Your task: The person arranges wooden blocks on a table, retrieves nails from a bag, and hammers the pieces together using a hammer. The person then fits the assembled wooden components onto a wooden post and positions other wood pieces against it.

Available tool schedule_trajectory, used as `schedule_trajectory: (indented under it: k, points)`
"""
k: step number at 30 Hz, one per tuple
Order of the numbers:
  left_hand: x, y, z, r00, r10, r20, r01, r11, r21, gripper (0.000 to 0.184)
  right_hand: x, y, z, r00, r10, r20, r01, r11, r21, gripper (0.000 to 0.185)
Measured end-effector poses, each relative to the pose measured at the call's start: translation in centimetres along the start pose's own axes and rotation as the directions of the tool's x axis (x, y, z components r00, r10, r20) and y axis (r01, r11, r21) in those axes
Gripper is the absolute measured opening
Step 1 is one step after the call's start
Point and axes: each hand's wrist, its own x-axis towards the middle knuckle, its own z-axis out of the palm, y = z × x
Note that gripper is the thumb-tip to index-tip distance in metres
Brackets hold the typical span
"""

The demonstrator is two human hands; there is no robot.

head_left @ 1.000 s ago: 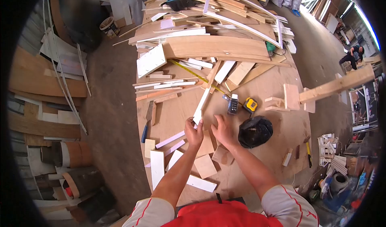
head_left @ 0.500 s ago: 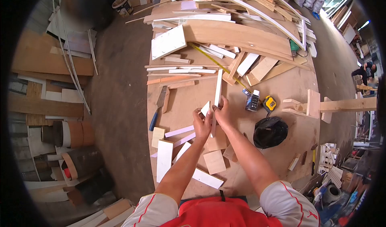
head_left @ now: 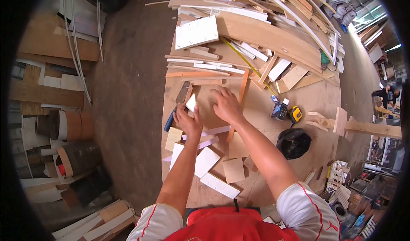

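Note:
In my left hand (head_left: 188, 120) is a small white wooden piece (head_left: 192, 103), its pointed end sticking up between thumb and fingers. Right of it, my right hand (head_left: 225, 105) is over the table with fingers apart and nothing in them. A narrow reddish-brown strip (head_left: 243, 88) lies beside my right hand and partly under that forearm. The blue-handled saw (head_left: 170, 120) lies just left of my left hand. Below my hands are white blocks (head_left: 207, 161), pale purple strips (head_left: 219, 130) and a square wooden block (head_left: 233, 170).
A yellow tape measure (head_left: 295, 113), a dark bottle (head_left: 282, 109) and a black bag (head_left: 294, 143) stand to the right. Long boards (head_left: 265, 36) are piled across the far side. A wooden post (head_left: 371, 128) juts in from the right. Another person (head_left: 386, 96) is far right.
My left hand has moved left with the white piece. My right hand has let go of the long strip and opened, and the strip now lies on the table. The view has shifted.

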Motion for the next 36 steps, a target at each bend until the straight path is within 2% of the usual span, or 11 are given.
schedule_trajectory:
  k: [2,7,10,13,20,23,27,30,31,34,36]
  points:
    - [1.0,-1.0,-1.0,0.976,-0.154,0.153,0.161,0.986,-0.040,0.052,-0.3,0.3,1.1,0.970,-0.031,0.243,0.059,0.992,-0.109,0.046]
    - [0.7,0.4,-4.3,0.968,-0.204,0.145,0.244,0.899,-0.365,0.046,-4.4,0.8,-0.1,0.986,0.072,0.153,-0.023,0.954,-0.299,0.034]
    - [-1.4,-1.1,-8.2,0.896,-0.385,0.222,0.442,0.824,-0.356,0.044,-9.7,0.6,-1.2,0.999,-0.026,-0.019,0.022,0.981,-0.192,0.038]
    - [-2.8,-4.7,-12.2,0.887,-0.449,0.105,0.425,0.707,-0.566,0.041,-14.6,-0.5,-1.3,0.997,-0.031,0.075,0.040,0.993,-0.111,0.044]
    - [-6.1,-9.0,-15.9,0.745,-0.584,0.321,0.666,0.666,-0.335,0.050,-16.6,-10.0,6.5,0.989,-0.146,0.015,0.142,0.975,0.169,0.048]
    - [-6.6,-9.8,-15.4,0.722,-0.614,0.318,0.691,0.644,-0.328,0.053,-13.0,-14.9,7.8,0.983,0.019,0.181,-0.055,0.980,0.193,0.060]
    - [-6.6,-10.8,-15.0,0.623,-0.690,0.367,0.770,0.460,-0.443,0.051,-10.6,-17.7,10.3,0.992,0.119,0.043,-0.118,0.993,-0.029,0.061]
    - [-6.5,-12.3,-15.3,0.560,-0.684,0.468,0.764,0.207,-0.611,0.047,-10.8,-18.0,8.4,0.969,0.153,0.194,-0.207,0.932,0.297,0.056]
    - [-6.3,-11.4,-16.0,0.570,-0.691,0.445,0.731,0.178,-0.659,0.046,-11.5,-18.0,8.5,0.990,0.139,0.030,-0.141,0.930,0.340,0.048]
    - [-4.5,-6.4,-19.1,0.582,-0.673,0.456,0.664,0.070,-0.745,0.042,-14.4,-17.8,6.2,0.999,0.034,-0.033,-0.015,0.888,0.460,0.032]
    - [-4.2,-4.6,-20.2,0.625,-0.607,0.491,0.641,0.040,-0.766,0.043,-16.9,-17.0,5.0,0.913,-0.192,-0.360,0.331,0.865,0.377,0.018]
